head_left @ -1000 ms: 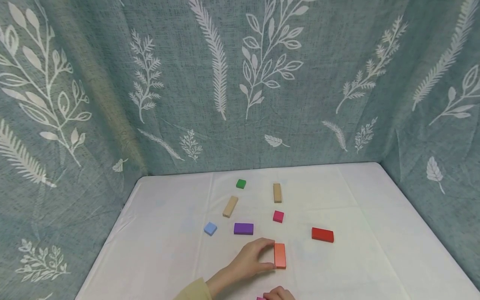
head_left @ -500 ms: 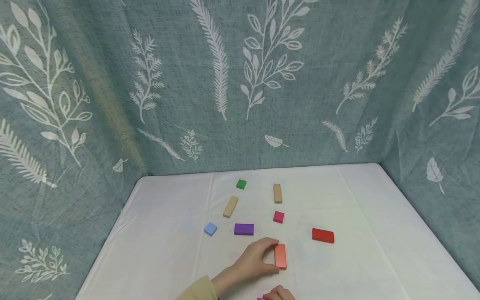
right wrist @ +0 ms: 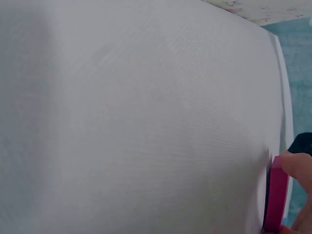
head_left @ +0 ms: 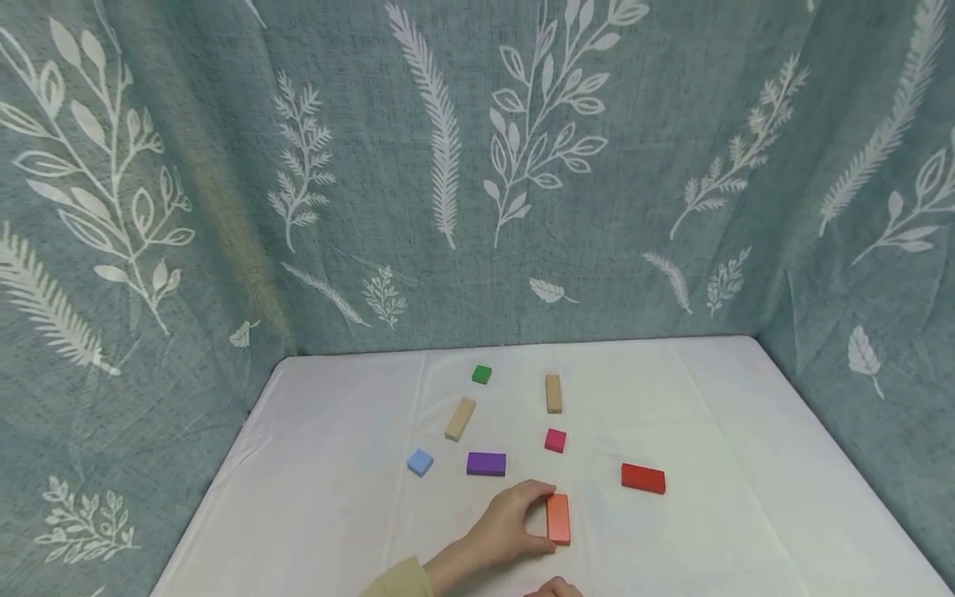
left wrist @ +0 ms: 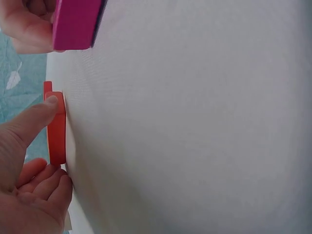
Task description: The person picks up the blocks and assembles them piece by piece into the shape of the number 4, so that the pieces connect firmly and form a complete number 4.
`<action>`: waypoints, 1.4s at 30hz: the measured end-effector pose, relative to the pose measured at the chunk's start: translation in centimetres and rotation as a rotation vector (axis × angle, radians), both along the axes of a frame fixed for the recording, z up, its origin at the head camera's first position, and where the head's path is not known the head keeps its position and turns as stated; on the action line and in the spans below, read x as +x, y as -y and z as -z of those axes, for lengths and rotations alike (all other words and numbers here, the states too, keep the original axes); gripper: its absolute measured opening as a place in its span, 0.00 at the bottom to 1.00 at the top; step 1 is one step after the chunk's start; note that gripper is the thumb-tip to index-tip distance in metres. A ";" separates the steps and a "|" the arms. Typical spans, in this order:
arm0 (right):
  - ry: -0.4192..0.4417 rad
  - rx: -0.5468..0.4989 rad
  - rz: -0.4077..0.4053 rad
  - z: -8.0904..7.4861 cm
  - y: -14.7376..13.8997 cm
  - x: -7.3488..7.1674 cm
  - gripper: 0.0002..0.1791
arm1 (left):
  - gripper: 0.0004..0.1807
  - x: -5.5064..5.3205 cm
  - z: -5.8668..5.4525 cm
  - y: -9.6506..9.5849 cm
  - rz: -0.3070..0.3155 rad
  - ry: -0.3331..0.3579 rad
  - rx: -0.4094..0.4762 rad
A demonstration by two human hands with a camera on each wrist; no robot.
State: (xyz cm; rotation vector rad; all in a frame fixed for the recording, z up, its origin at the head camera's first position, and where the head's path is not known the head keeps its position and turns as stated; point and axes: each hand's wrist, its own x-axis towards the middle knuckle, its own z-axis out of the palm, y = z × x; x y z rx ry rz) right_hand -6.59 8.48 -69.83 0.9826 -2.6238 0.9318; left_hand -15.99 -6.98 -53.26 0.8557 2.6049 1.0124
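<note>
My left hand (head_left: 511, 522) spans a flat orange block (head_left: 558, 520) lying on the white table, pinching its two short ends between thumb and fingertips. In the left wrist view the thumb presses one end of the orange block (left wrist: 57, 136) and the fingers touch the other. Only the knuckles of my right hand (head_left: 555, 588) show at the bottom edge of the head view. A magenta block (right wrist: 277, 195) is held in the right hand's fingers (right wrist: 300, 168). That block (left wrist: 75, 24) also appears in the left wrist view; the head view does not include it.
Beyond my hands lie a purple block (head_left: 487, 464), a light blue cube (head_left: 420, 463), a crimson cube (head_left: 555, 440) and a green cube (head_left: 482, 375). Two plain wooden blocks (head_left: 460, 419) lie farther back. A red block (head_left: 643, 478) sits to the right. Patterned curtain (head_left: 462, 182) encloses the table.
My left fingertips have shifted slightly right, onto the orange block's ends. The head view has tilted up a little, so the scene sits lower and the magenta block has dropped out of it.
</note>
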 end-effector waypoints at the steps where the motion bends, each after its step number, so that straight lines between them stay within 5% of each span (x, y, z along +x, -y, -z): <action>1: -0.031 -0.018 -0.010 0.5 -0.1 -0.2 0.13 | 0.36 0.1 0.1 0.0 -0.002 -0.007 0.004; 6: -0.156 -0.115 -0.036 0.8 0.0 -0.9 0.12 | 0.35 0.3 0.3 0.1 -0.012 -0.043 0.018; 10: -0.173 -0.072 -0.050 -3.9 0.1 -0.2 0.11 | 0.35 0.3 0.3 0.1 -0.018 -0.045 0.025; 12: -0.105 -0.066 -0.030 -7.4 0.2 0.3 0.12 | 0.35 0.2 0.3 0.1 -0.022 -0.045 0.026; 16: 0.229 -0.141 0.064 -13.4 0.3 1.1 0.20 | 0.34 0.2 0.4 0.1 -0.026 -0.028 0.024; 20: 0.477 -0.121 0.121 -16.5 -0.2 0.7 0.26 | 0.34 0.3 0.4 0.1 -0.032 -0.010 0.020; 27: 0.633 -0.098 0.181 -18.7 -1.1 -0.2 0.35 | 0.33 0.4 0.5 0.1 -0.027 -0.080 0.007; 35: 0.511 -0.100 0.198 -19.7 -1.9 -0.5 0.38 | 0.32 0.3 0.5 0.1 -0.024 -0.052 0.019; 42: 0.507 -0.102 0.247 -20.3 -2.4 -1.0 0.37 | 0.32 0.4 0.5 0.1 -0.025 -0.076 0.039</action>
